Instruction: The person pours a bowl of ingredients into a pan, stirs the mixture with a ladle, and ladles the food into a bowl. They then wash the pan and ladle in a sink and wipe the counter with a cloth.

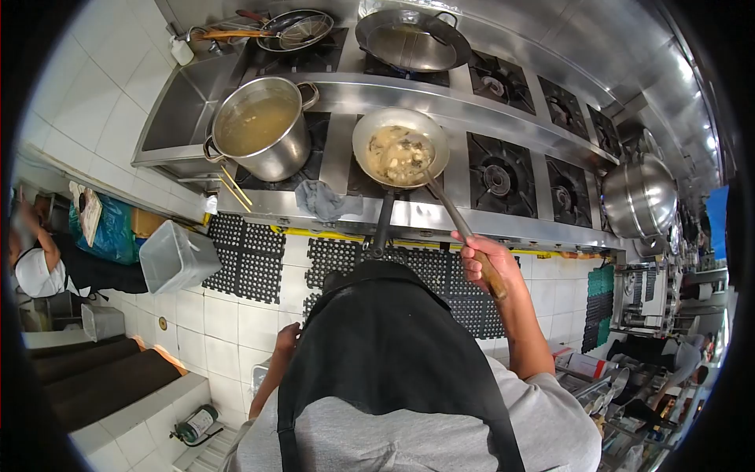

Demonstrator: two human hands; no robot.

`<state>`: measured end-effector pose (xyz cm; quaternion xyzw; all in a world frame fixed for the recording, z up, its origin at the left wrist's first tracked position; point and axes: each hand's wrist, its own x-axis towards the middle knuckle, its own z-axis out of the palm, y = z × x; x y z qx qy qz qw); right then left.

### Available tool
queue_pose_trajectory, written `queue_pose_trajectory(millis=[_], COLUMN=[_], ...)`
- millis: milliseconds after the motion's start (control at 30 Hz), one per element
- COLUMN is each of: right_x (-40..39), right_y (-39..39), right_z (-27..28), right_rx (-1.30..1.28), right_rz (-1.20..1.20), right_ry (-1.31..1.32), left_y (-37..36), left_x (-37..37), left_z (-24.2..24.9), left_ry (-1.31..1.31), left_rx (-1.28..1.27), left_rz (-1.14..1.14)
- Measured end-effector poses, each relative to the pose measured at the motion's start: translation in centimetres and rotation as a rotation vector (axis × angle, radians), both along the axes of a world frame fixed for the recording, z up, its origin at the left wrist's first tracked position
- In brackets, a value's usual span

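My right hand (485, 259) is wrapped round the wooden handle of a long metal cooking utensil (448, 203), whose head is sunk in the food and hidden. The frying pan (362, 151) sits on a front burner with its black handle pointing toward me. Pale chunks and darker pieces lie in a cloudy, yellowish liquid (397, 157) inside it. Down at my side hangs my left hand (289, 337), away from the stove; its fingers are too small and partly hidden to read.
Left of the pan stands a tall steel stockpot (279, 149) of cloudy liquid. A grey cloth (318, 200) and chopsticks (236, 189) lie at the stove's front edge. Behind are a wide pan (373, 35) and a skillet with a strainer (307, 31). Another person (43, 267) is at far left.
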<state>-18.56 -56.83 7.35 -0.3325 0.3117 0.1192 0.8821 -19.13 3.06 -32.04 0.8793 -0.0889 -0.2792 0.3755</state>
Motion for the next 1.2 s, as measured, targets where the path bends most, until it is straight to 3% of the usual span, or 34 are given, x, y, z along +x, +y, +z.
queue_pose_trajectory(millis=[100, 167, 400, 533, 867, 1000, 1133, 1200], right_x=[0.1, 0.3, 1.3, 2.3, 4.6, 5.6, 5.9, 5.8], right_y=[-0.2, -0.9, -2.0, -1.5, 1.0, 3.6, 3.6, 3.3], right_z=[1.7, 2.3, 4.0, 4.8, -1.9, -4.2, -5.5, -5.8], right_rx=[-0.248, -0.377, -0.594, -0.708, -0.917, -0.42, 0.425, 0.507], right_rz=[0.009, 0.029, 0.057, 0.083, 0.254, 0.124, -0.081, -0.079], right_ry=[0.022, 0.028, 0.004, 0.038, 0.131, 0.035, -0.049, -0.081], left_y=[-0.5, 0.2, -2.2, -3.0, -2.3, -0.5, 0.8, 0.7], left_x=[-0.2, 0.2, 1.8, 1.7, 0.0, -1.3, -2.1, -1.7], left_z=[1.4, -0.9, 2.3, 2.5, 2.5, 0.0, -1.9, -0.8], left_ry=[0.098, -0.028, -0.015, 0.092, 0.024, 0.029, -0.078, -0.004], left_rx=[-0.144, -0.085, 0.033, 0.043, 0.081, 0.101, 0.071, 0.127], left_rz=[0.094, -0.044, -0.123, -0.03, -0.031, -0.03, -0.053, -0.065])
